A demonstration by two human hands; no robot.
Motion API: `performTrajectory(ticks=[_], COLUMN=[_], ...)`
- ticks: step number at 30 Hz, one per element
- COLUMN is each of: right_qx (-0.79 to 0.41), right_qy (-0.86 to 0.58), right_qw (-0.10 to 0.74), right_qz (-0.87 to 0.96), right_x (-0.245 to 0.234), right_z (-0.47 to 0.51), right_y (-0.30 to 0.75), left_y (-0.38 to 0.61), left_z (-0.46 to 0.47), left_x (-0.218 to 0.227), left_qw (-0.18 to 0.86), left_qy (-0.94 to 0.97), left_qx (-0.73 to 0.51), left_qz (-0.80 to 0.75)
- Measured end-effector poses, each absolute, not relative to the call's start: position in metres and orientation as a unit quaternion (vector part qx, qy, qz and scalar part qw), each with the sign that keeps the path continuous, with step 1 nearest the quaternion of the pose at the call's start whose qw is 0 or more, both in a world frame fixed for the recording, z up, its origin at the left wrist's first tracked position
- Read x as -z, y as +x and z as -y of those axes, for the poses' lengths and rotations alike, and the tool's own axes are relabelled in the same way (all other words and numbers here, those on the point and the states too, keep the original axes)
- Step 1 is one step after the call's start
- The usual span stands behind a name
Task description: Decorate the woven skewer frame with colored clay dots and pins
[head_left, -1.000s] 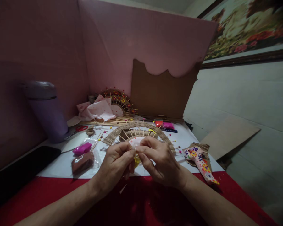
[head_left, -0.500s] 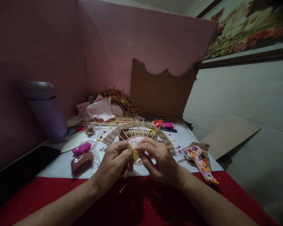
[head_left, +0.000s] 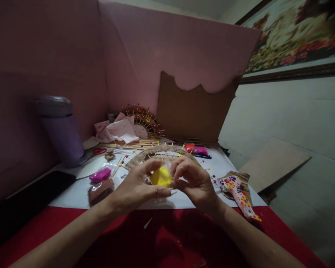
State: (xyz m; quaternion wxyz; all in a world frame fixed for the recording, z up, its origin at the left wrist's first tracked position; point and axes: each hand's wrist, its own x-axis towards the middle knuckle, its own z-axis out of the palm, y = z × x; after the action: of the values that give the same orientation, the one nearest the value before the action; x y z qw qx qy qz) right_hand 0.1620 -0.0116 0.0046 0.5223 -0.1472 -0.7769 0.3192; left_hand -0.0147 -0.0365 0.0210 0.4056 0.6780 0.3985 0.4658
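— What is that between the hands?

— A yellow lump (head_left: 161, 176), held above the white sheet (head_left: 72, 193), just in front of the woven half-circle (head_left: 141, 157). Its long side runs roughly left to right; it's too rounded to tell which way it points.

— And the grip?

— The left hand (head_left: 132, 188) cups it, thumb stretched beneath, fingers arched over. The right hand (head_left: 197, 182) pinches its right edge with bent fingertips. Both forearms reach in over the red cloth (head_left: 167, 238).

— Anything nearby?

— A pink packet (head_left: 100, 174) and a brown packet (head_left: 100, 190) lie to the left.

The clay packet (head_left: 161, 176) is before the woven fan (head_left: 141, 156), tumbler (head_left: 60, 128) far left.
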Motion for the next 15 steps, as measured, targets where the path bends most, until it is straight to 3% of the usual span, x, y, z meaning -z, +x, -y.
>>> performTrajectory(ticks=[3, 7, 15], right_qx=[-0.241, -0.122, -0.148], right_qy=[-0.171, -0.235, -0.188], right_qw=[0.518, 0.521, 0.488], right_qz=[0.803, 0.812, 0.840], right_x=[-0.006, -0.007, -0.006], right_z=[0.014, 0.012, 0.006], right_y=[0.164, 0.168, 0.167], left_y=[-0.014, -0.015, -0.016], left_z=[0.033, 0.034, 0.030], left_x=[-0.020, -0.019, -0.009], left_qw=[0.553, 0.550, 0.598], left_qy=[0.610, 0.586, 0.574], left_qx=[-0.434, -0.450, -0.447], left_qz=[-0.367, -0.389, -0.336])
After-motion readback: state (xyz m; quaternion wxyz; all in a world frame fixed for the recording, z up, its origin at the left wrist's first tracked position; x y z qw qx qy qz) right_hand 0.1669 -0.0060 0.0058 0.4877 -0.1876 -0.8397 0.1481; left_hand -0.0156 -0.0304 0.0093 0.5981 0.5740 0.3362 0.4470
